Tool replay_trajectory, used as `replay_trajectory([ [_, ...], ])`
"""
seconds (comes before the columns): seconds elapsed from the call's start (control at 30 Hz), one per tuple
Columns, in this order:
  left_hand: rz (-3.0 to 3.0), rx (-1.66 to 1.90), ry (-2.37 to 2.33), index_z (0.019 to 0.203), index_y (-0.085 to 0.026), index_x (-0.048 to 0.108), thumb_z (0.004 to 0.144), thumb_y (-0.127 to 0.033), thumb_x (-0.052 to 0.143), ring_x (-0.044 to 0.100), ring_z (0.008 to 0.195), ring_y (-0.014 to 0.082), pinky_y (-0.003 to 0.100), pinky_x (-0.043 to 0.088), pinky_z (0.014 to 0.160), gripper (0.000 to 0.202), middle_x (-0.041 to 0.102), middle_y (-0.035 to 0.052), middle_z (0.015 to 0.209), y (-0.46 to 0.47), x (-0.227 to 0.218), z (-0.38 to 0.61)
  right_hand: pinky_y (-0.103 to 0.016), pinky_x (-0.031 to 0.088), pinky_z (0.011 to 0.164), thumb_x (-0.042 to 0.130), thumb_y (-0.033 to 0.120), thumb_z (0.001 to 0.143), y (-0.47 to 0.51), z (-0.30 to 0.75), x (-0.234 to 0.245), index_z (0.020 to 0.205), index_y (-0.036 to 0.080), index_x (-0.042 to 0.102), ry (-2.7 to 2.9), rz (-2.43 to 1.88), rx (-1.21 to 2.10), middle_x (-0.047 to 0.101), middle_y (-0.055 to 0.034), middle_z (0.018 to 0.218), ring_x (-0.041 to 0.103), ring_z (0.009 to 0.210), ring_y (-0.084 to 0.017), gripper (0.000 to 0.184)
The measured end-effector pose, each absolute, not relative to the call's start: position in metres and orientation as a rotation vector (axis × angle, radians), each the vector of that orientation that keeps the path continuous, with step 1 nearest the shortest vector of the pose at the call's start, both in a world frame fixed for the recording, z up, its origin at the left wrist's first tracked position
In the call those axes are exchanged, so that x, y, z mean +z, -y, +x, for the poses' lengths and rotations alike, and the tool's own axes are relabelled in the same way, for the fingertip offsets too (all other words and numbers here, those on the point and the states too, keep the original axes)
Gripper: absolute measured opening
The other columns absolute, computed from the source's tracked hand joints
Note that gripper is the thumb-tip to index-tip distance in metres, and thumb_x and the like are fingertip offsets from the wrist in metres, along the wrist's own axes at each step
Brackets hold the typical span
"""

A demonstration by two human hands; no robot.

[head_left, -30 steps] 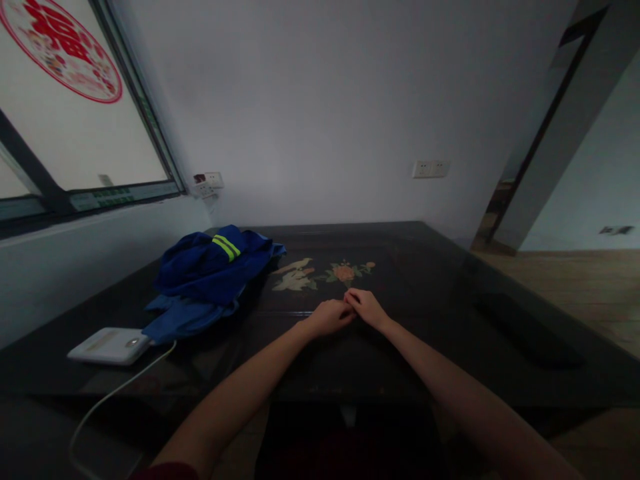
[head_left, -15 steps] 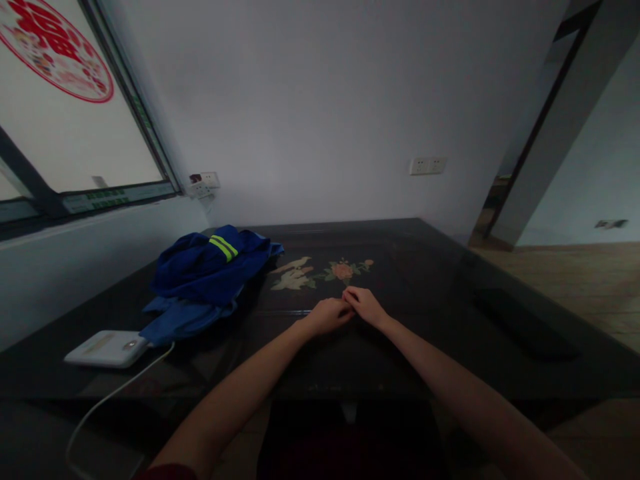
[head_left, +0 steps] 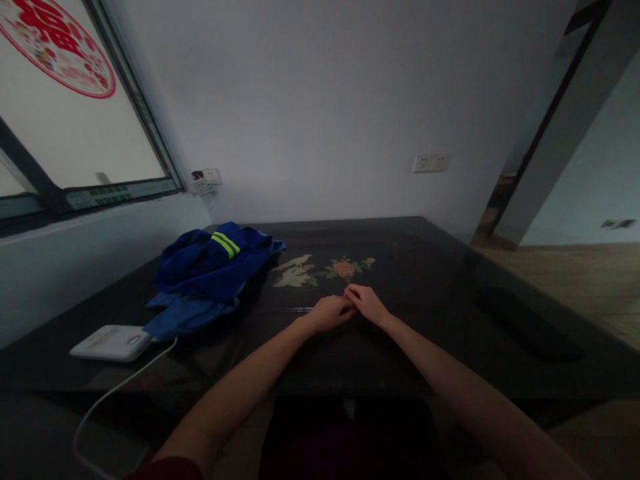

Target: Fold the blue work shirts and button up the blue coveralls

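My left hand (head_left: 331,312) and my right hand (head_left: 367,302) meet over the dark table (head_left: 425,267), fingertips touching. Both have their fingers curled in and pressed together. Anything between the fingers is hidden or too small to make out. Just beyond them, a painted flower and bird design (head_left: 344,269) decorates the tabletop. To the left lies a crumpled blue garment (head_left: 200,267) with a yellow-green stripe, well apart from my hands.
A white power bank (head_left: 113,343) with a white cable (head_left: 117,393) lies at the table's left front. On the right rests a dark flat object (head_left: 527,323). Wall sockets (head_left: 431,163) and a window with a red sticker (head_left: 60,47) are behind.
The view has shifted slightly, so everything sits a little further right in the picture. My hands keep nearly the same pose, still together.
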State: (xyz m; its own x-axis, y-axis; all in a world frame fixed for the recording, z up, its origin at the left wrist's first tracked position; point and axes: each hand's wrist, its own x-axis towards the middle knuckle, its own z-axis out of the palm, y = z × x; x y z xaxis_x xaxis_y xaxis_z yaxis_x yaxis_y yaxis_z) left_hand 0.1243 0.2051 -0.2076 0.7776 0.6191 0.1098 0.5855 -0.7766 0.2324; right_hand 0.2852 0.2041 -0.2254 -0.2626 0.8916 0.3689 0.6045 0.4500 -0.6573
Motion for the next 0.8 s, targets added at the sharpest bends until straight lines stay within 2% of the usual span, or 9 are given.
replay_trajectory([
  [0.8,2.814,0.285,-0.930,0.094,-0.019,0.068,0.091,-0.031,0.046,0.065,0.087,0.0194,0.025,0.047,0.073,0.026,0.070,0.0063,0.098,-0.2091,-0.2122,0.1232,-0.024,0.036,0.063,0.041,0.030,0.091,-0.2077,0.2862,-0.2317,0.071,0.018,0.057,1.980,-1.222,0.506,0.062,-0.0023,0.071,0.056,0.068,-0.014,0.028],
])
